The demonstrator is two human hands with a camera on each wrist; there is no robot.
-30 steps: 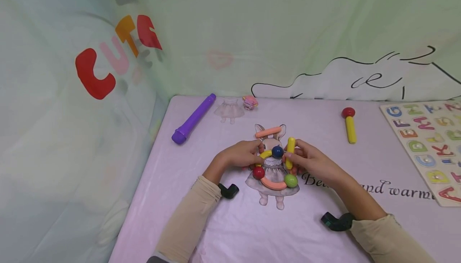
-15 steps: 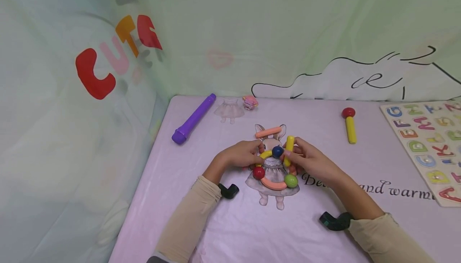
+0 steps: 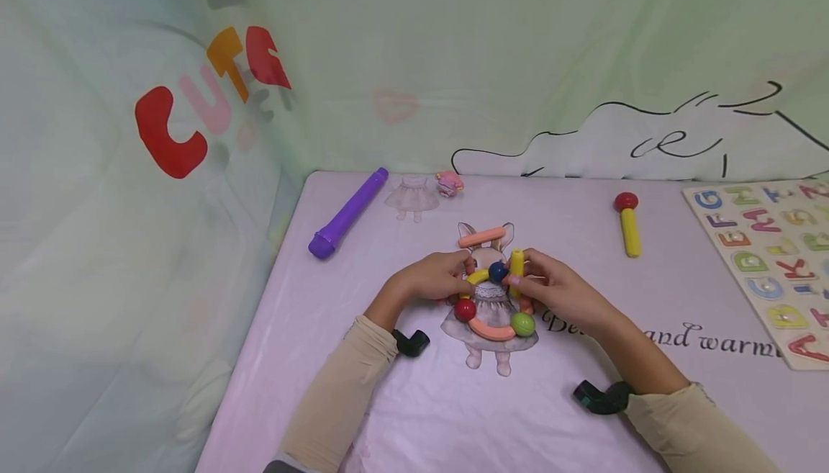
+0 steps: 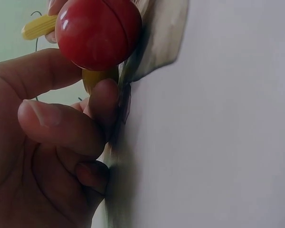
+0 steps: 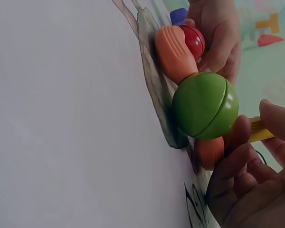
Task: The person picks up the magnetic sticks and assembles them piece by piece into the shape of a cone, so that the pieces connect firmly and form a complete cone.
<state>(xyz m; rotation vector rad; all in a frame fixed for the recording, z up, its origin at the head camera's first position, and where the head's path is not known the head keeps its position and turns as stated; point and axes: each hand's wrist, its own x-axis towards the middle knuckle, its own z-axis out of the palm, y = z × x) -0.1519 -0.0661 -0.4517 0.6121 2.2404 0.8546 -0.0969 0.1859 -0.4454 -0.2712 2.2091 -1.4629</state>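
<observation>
A ring of toy pieces lies on the printed rabbit in the head view: blue ball [image 3: 498, 272], yellow curved stick [image 3: 478, 278], red ball [image 3: 465, 309], orange curved stick [image 3: 491, 332] and green ball [image 3: 523, 324]. Another orange piece [image 5: 209, 153] shows beyond the green ball in the right wrist view, partly behind fingers. On the ring's left, my left hand [image 3: 437, 276] grips the yellow curved stick. My right hand [image 3: 562, 287] pinches a straight yellow stick [image 3: 517, 271], raised on end beside the blue ball; whether they touch I cannot tell.
A straight orange stick [image 3: 482, 237] lies just beyond the ring. Farther back are a purple microphone-shaped stick [image 3: 350, 212], a small pink toy [image 3: 449, 184] and a yellow stick with a red ball [image 3: 628, 224]. An alphabet board [image 3: 764, 264] lies at right.
My right hand has brought the straight yellow stick slightly left, closer to the blue ball, and tipped its upper end toward the camera. The left hand and ring have stayed almost still.
</observation>
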